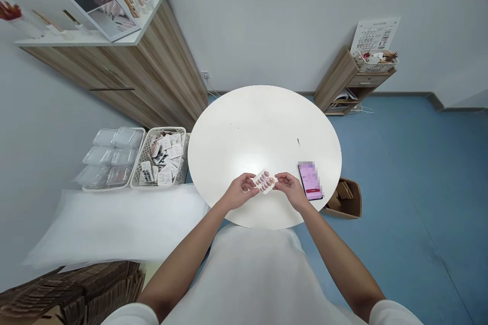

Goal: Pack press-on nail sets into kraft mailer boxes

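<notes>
White cloth garment (253, 279) sits behind left hand (239, 193) and right hand (291, 190). Both pinch opposite edges of small white card (265, 182) with glossy pinkish nail tips (262, 177), over round white tabletop (263, 117). Risk: uneven fingertip pull could bend or drop it.

I can't read any lettering here: the phone (314, 188) on the round table (263, 117) and the labelled cards (175, 151) left of it are all too small or blurred.

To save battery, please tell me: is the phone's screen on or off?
On. The phone lies face up on the table, its screen showing pink with a red bar near the lower edge.
</notes>
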{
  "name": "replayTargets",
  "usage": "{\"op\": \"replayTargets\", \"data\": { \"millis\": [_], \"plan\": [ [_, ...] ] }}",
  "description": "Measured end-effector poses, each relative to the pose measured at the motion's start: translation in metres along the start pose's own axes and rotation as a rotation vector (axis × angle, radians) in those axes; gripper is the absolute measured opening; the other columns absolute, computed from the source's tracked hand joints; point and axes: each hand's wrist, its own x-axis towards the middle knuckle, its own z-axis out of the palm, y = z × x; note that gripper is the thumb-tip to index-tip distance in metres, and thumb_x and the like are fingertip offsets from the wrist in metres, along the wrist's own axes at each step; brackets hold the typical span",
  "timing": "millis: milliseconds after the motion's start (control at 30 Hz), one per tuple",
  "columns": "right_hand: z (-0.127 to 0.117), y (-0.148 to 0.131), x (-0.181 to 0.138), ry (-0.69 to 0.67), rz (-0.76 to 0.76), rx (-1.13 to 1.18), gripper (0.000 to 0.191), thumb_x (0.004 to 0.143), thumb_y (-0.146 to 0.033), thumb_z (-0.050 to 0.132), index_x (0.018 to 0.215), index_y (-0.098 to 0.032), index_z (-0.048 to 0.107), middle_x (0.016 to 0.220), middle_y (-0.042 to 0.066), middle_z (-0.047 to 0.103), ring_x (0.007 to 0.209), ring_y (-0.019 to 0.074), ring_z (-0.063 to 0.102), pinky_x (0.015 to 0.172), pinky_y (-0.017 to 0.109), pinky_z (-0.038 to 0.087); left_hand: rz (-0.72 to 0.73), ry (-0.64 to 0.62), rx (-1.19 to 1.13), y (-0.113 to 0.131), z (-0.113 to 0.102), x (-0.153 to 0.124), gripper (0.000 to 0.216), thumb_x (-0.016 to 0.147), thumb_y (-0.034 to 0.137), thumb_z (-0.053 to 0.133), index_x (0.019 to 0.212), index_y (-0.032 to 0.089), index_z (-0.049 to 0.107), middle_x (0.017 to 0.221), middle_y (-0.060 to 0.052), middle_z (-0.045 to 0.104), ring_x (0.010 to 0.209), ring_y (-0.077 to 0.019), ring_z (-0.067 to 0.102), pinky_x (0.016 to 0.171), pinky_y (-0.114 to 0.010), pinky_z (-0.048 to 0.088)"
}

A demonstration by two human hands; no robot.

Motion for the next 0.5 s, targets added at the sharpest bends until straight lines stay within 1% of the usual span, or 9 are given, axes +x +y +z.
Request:
{"op": "replayTargets", "data": {
  "millis": [100,167,233,300,367,433,500],
  "plan": [
    [-0.001,-0.008,0.008,0.003,0.016,-0.011,0.031,0.066,-0.04,0.062,0.087,-0.018,0.059,0.083,0.003,0.059,0.076,0.0145,0.058,0.076,0.036,0.048,-0.061,0.031,0.018,0.001,-0.003,0.003,0.035,0.073,0.042,0.055,0.096,0.016,0.056,0.083,-0.005,0.059,0.075,-0.0144,0.056,0.071,-0.03,0.045],
    [-0.002,-0.015,0.013,-0.047,0.038,-0.05,0.028,0.068,-0.039,0.06,0.086,-0.017,0.061,0.083,0.003,0.06,0.077,0.0143,0.057,0.076,0.035,0.047,-0.074,0.069,0.066,0.006,-0.005,0.008,0.034,0.074,0.043,0.052,0.094,0.017,0.059,0.084,-0.006,0.061,0.077,-0.0157,0.056,0.072,-0.03,0.044],
    [-0.003,-0.023,0.018,-0.119,0.043,-0.133,0.026,0.069,-0.036,0.059,0.086,-0.017,0.063,0.081,0.003,0.061,0.075,0.0133,0.057,0.074,0.033,0.046,-0.057,0.078,0.114,0.014,-0.006,0.013,0.033,0.074,0.042,0.052,0.094,0.018,0.06,0.087,-0.005,0.062,0.078,-0.0162,0.056,0.072,-0.029,0.044],
    [-0.004,-0.029,0.022,-0.185,0.029,-0.241,0.024,0.07,-0.033,0.057,0.087,-0.017,0.063,0.079,0.002,0.061,0.072,0.0122,0.056,0.07,0.03,0.045,-0.037,0.028,0.153,0.022,-0.004,0.018,0.029,0.074,0.04,0.051,0.091,0.02,0.062,0.086,-0.004,0.063,0.077,-0.0159,0.056,0.069,-0.028,0.043],
    [-0.004,-0.035,0.025,-0.23,0.009,-0.326,0.025,0.071,-0.031,0.056,0.091,-0.018,0.062,0.076,0.001,0.06,0.068,0.0112,0.055,0.063,0.027,0.044,-0.04,-0.039,0.191,0.03,-0.002,0.021,0.025,0.074,0.039,0.05,0.081,0.019,0.064,0.077,-0.003,0.063,0.069,-0.0148,0.054,0.062,-0.027,0.042],
    [-0.003,-0.038,0.027,-0.255,-0.004,-0.371,0.026,0.07,-0.028,0.055,0.093,-0.018,0.06,0.072,0.0,0.057,0.063,0.0104,0.053,0.055,0.024,0.042,-0.052,-0.087,0.221,0.034,0.001,0.022,0.024,0.073,0.037,0.049,0.072,0.018,0.064,0.067,-0.002,0.061,0.06,-0.0133,0.051,0.055,-0.025,0.039],
    [-0.001,-0.039,0.029,-0.267,-0.006,-0.392,0.025,0.07,-0.027,0.055,0.094,-0.019,0.058,0.069,-0.001,0.056,0.06,0.0096,0.052,0.05,0.021,0.04,-0.057,-0.12,0.226,0.035,0.004,0.022,0.023,0.072,0.035,0.049,0.068,0.017,0.063,0.065,-0.001,0.06,0.057,-0.0122,0.049,0.052,-0.024,0.037]
  ]
}}
